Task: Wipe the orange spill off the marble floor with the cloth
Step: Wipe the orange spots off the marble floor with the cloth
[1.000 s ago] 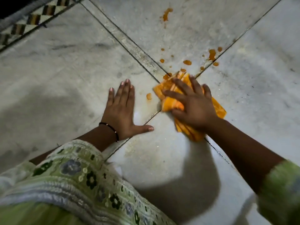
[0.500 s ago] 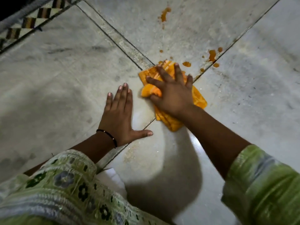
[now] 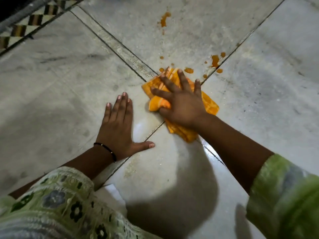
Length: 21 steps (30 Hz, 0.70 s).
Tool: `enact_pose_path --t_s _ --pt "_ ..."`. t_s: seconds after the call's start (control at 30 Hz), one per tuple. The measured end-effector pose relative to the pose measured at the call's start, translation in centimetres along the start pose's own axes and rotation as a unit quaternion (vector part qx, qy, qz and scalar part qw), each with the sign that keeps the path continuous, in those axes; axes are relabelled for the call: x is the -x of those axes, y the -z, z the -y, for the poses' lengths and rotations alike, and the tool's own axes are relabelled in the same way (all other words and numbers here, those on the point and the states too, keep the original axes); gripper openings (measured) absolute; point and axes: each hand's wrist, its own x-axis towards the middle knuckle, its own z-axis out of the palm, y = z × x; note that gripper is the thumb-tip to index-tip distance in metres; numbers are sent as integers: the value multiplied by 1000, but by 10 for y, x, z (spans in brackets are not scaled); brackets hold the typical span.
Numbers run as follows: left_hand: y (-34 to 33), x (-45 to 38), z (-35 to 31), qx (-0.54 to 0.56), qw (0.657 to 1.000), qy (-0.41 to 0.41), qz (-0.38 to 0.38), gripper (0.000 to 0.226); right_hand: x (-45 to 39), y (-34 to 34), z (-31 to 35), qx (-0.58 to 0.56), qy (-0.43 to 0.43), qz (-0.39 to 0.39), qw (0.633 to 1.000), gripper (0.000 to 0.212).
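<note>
The right hand point(image 3: 183, 106) lies flat on the orange cloth point(image 3: 209, 105), fingers spread wide and pressing down — not gripping, though the thumb may be tucked at the fold. The cloth sits where the floor point(image 3: 60, 80) lines cross. Orange drops point(image 3: 189, 70) lie just past it at 12 o'clock, more point(image 3: 215, 60) at 1 o'clock — one streak point(image 3: 164, 19) sits farther off. The left hand point(image 3: 117, 128) is at 9 o'clock from the cloth, open and flat on the floor, holding nothing

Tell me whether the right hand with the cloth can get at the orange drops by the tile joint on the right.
Probably yes. The right hand presses the cloth flat just short of those drops, and only bare floor lies between.
</note>
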Motion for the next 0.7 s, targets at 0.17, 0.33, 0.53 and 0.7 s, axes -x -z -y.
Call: enact_pose_path --t_s 0.17,0.33,0.53,0.7 --pt "1 1 1 3 1000 3 2 135 65 -5 -45 29 5 -18 999 71" --pt "1 1 -1 -5 1000 5 8 136 -10 1 -30 -12 -139 -44 989 67" --pt "0 6 0 17 999 32 -14 138 24 -17 6 46 91 -33 994 67" --pt "1 10 1 28 999 32 -7 134 48 -4 -68 43 -27 -36 998 72"
